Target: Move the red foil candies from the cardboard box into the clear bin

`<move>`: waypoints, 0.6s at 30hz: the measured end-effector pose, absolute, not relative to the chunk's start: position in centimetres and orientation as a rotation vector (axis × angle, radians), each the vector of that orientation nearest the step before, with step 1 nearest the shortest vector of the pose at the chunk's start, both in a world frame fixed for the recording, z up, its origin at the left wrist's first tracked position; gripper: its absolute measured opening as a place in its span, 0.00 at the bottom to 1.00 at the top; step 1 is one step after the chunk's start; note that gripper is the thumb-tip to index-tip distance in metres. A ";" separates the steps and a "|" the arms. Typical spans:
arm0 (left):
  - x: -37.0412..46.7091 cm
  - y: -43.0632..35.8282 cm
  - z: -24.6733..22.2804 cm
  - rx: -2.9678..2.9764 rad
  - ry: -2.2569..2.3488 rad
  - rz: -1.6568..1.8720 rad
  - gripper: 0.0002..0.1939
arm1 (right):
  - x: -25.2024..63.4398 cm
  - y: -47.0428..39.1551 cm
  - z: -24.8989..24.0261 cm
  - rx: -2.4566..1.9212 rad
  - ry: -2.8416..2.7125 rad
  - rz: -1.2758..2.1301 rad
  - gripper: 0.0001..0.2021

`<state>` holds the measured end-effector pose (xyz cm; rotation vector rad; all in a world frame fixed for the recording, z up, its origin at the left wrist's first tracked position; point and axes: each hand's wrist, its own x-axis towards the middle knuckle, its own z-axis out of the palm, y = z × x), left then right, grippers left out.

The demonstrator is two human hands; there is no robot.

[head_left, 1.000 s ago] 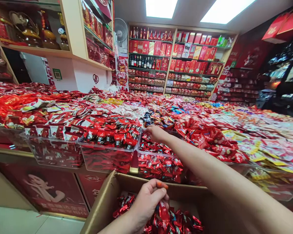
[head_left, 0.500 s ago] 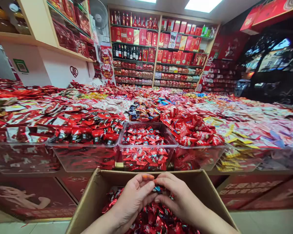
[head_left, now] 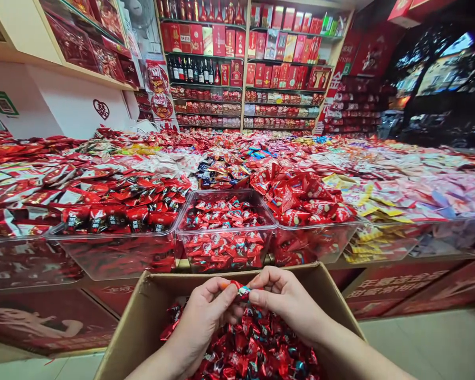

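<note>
One wrapped candy (head_left: 243, 290), red with a blue and white part, is stretched between my two hands above an open cardboard box (head_left: 122, 327). My left hand (head_left: 206, 311) pinches its left end between thumb and forefinger. The other end is in the pinch of my right hand (head_left: 287, 301). Below both hands, many shiny red wrapped candies (head_left: 253, 348) fill the bottom of the box. Just beyond the box stands a clear plastic bin (head_left: 225, 228) of similar red and blue candies, lower in level than the bins beside it.
Clear bins of black-and-red packets (head_left: 114, 216), larger red packets (head_left: 304, 203) and yellow packets (head_left: 376, 232) flank the middle bin. Heaped packets cover the counter behind. Shelves (head_left: 243, 68) with bottles and red boxes line the back wall. The tiled floor (head_left: 427, 343) shows at the right.
My hands have risen slightly and drawn a little apart, so more of the candy shows between them. The view has tilted down and turned slightly right.
</note>
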<state>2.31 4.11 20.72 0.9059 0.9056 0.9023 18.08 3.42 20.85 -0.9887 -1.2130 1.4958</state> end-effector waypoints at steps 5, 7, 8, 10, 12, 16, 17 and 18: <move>2.3 4.3 20.9 0.961 0.961 0.876 0.08 | 18.0 3.2 20.6 -1.002 -1.447 1.310 0.10; 2.1 4.5 20.7 0.927 0.995 0.885 0.09 | 18.1 3.1 20.6 -0.966 -1.678 1.067 0.14; 2.0 4.6 20.6 0.901 1.008 0.890 0.09 | 18.2 3.0 20.7 -0.930 -1.803 0.915 0.15; 1.9 4.8 20.5 0.858 1.021 0.893 0.10 | 18.3 2.9 20.9 -0.845 -2.021 0.655 0.15; 1.8 4.8 20.6 0.840 1.016 0.877 0.11 | 18.4 2.8 21.0 -0.793 -2.147 0.515 0.13; 1.8 4.8 20.4 0.850 0.974 0.826 0.12 | 18.6 2.7 20.9 -0.764 -2.195 0.227 0.13; 1.8 4.8 20.1 0.887 0.981 0.813 0.14 | 18.7 2.8 21.0 -0.762 -2.177 0.154 0.13; 1.7 4.9 19.7 0.979 1.003 0.773 0.17 | 18.8 2.9 21.2 -0.762 -2.152 0.094 0.13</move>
